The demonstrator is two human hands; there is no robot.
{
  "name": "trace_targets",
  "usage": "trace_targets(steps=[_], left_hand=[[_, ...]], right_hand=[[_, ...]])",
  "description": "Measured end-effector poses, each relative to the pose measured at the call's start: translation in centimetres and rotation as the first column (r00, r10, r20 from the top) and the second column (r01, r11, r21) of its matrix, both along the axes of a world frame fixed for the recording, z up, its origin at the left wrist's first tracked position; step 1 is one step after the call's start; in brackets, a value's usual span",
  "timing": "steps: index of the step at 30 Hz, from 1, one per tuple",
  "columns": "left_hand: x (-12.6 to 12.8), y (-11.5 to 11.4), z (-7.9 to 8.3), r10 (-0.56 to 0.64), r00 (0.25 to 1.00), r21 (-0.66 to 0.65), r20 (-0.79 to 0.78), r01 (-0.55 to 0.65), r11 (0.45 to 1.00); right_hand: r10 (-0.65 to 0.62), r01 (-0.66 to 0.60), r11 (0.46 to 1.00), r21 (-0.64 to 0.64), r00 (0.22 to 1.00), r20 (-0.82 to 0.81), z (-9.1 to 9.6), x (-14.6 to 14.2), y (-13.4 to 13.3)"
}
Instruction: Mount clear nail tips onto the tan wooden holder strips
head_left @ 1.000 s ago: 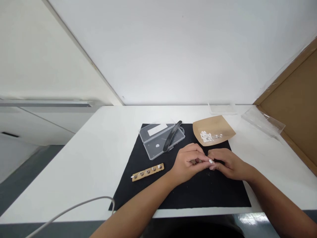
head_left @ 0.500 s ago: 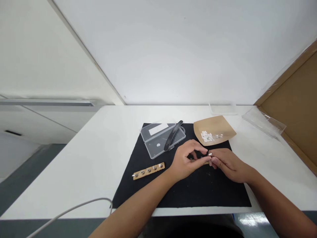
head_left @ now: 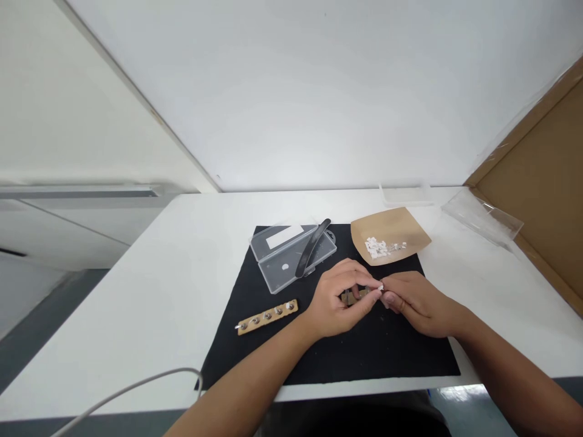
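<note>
My left hand (head_left: 336, 300) and my right hand (head_left: 413, 301) meet over the black mat (head_left: 364, 355), fingertips touching. Between them they pinch a small tan strip (head_left: 359, 295); a tiny white piece sits at the fingertips where they join. Both hands have curled fingers. A second tan strip (head_left: 268, 316) with several metal studs lies on the mat to the left of my left hand. Behind the hands, a brown paper piece (head_left: 401, 227) carries a heap of small white parts (head_left: 377, 247).
A clear plastic case (head_left: 282, 260) lies open at the mat's far left, a black curved tool (head_left: 310, 247) resting across it. A clear bag (head_left: 481, 218) and a cardboard sheet (head_left: 546, 182) stand at the right. A grey cable (head_left: 127, 385) curves along the table's near left edge.
My left hand's fingers opened slightly, then closed again on the strip. The tan strip now shows between my fingers. The view shifted a little.
</note>
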State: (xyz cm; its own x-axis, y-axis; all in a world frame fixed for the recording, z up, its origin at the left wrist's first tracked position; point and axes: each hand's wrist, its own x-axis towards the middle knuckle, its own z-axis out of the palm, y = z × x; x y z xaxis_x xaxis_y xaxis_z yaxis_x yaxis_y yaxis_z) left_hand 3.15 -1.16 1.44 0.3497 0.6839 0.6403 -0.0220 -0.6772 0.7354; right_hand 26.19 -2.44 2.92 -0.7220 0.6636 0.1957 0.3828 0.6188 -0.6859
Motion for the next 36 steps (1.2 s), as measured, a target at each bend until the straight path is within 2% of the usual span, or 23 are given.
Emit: trace_targets(steps=[4, 7, 11, 14, 23, 31, 36], left_hand=[[-0.1, 0.0, 0.2, -0.011, 1.0, 0.044, -0.009, 0.011, 0.999], [0.0, 0.1, 0.2, -0.005, 1.0, 0.049, 0.008, 0.005, 0.999], [0.0, 0.1, 0.3, -0.01, 0.999, 0.061, 0.035, 0.008, 0.998], [0.0, 0.0, 0.5, 0.009, 1.0, 0.08, 0.028, -0.011, 0.997], [0.1, 0.1, 0.3, 0.085, 0.996, 0.161, 0.012, -0.086, 0.983], [0.1, 0.1, 0.0, 0.117, 0.993, 0.151, 0.024, -0.119, 0.981], [0.0, -0.1, 0.0, 0.127, 0.991, 0.121, 0.034, -0.13, 0.984]], right_hand=[[-0.015, 0.013, 0.999, 0.051, 0.999, 0.032, -0.2, 0.0, -0.1], [-0.046, 0.044, 0.989, 0.144, 0.999, 0.011, -0.6, -0.2, -0.1], [-0.097, 0.115, 0.943, 0.313, 0.993, -0.071, -1.2, -0.8, -0.1], [-0.108, 0.13, 0.919, 0.372, 0.991, -0.08, -1.4, -1.0, 0.0], [-0.111, 0.176, 0.87, 0.461, 0.98, -0.166, -1.8, -1.5, 0.2], [-0.098, 0.168, 0.917, 0.362, 0.974, -0.203, -1.5, -1.8, -0.2], [-0.117, 0.182, 0.892, 0.414, 0.977, -0.177, -1.2, -1.8, -0.2]])
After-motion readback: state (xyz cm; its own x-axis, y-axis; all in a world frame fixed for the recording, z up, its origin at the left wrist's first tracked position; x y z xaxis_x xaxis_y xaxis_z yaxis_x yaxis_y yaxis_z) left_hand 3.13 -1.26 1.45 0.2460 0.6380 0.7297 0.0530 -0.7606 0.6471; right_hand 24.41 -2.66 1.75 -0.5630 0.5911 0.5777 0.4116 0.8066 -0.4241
